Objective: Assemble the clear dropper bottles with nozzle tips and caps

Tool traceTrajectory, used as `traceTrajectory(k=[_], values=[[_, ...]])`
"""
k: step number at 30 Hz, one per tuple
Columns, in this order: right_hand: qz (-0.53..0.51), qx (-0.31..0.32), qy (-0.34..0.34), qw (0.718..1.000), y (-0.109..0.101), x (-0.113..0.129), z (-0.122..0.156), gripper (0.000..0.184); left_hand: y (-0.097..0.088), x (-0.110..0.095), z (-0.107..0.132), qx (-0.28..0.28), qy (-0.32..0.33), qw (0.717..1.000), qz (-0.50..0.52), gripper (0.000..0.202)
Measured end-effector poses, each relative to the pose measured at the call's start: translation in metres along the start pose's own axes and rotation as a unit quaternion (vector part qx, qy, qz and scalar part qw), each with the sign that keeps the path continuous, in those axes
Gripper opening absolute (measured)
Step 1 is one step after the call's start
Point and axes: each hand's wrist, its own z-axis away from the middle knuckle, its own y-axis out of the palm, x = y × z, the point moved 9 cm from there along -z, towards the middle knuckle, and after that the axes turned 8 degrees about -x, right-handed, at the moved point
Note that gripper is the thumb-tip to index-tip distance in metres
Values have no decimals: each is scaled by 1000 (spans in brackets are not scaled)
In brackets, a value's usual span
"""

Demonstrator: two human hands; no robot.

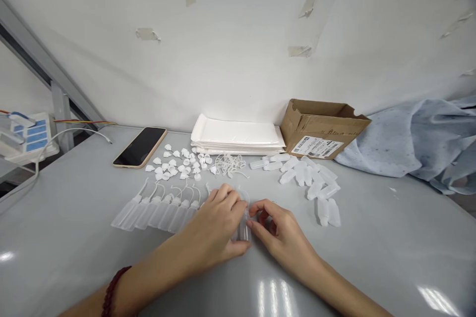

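My left hand (pixel 219 223) is closed around a small clear plastic squeeze bottle (pixel 244 230), thumb by its bottom and fingers by its top. A thin strap (pixel 243 194) rises above this bottle. With curled fingers, my right hand (pixel 280 233) has its thumb and index fingertips at the bottle's right side. To the left lies a row of similar bottles (pixel 156 212) with white tops and thin straps, partly hidden by my left hand. Loose white caps (pixel 173 162) are scattered behind the row. Beside them is a pile of thin looped straps (pixel 228 163).
Several loose capless bottles (pixel 314 178) lie on the grey table (pixel 372 247) at right. A stack of white padded envelopes (pixel 238 133) and a cardboard box (pixel 322 131) stand against the wall. A phone (pixel 140 146) lies back left, with a white cable (pixel 67 131) beyond it. Blue cloth (pixel 401 143) hangs over the right edge.
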Motion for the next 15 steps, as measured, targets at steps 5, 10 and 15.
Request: traceTrajectory(k=[5, 10, 15], values=[[18, 2, -12, 1000, 1, 1, 0, 7, 0, 3, 0, -3, -4, 1000, 0, 28], [32, 4, -22, 999, 2, 4, 1, 7, -3, 3, 0, -9, -5, 1000, -2, 25], [29, 6, -23, 999, 4, 4, 2, 10, -4, 2, 0, -9, -4, 1000, 1, 27]])
